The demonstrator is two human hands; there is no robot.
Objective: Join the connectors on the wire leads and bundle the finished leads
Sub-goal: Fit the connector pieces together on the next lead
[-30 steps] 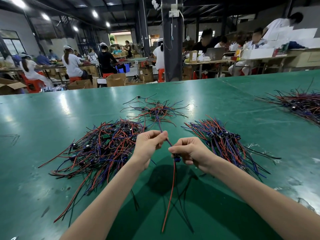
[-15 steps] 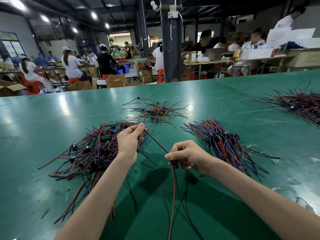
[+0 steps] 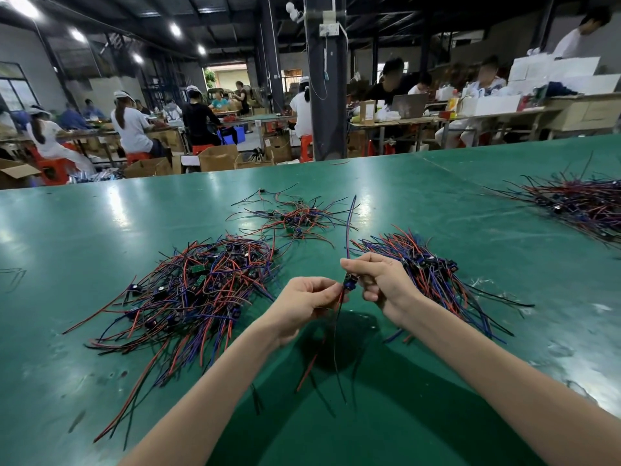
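Factory assembly hall. Long green worktable (image 3: 100, 230) carries heaps of wire leads (image 3: 201, 290). Behind it rows of workers (image 3: 131, 127) in white caps sit on red stools (image 3: 53, 169) at benches (image 3: 400, 121). Cardboard boxes (image 3: 218, 158) on the floor, steel column (image 3: 324, 79), bare dark roof with lights (image 3: 78, 35).

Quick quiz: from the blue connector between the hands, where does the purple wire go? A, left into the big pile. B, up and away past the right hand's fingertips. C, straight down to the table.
B: the purple wire rises from the blue connector, pinched by the right hand, while the left hand pinches the red and black wires hanging below.
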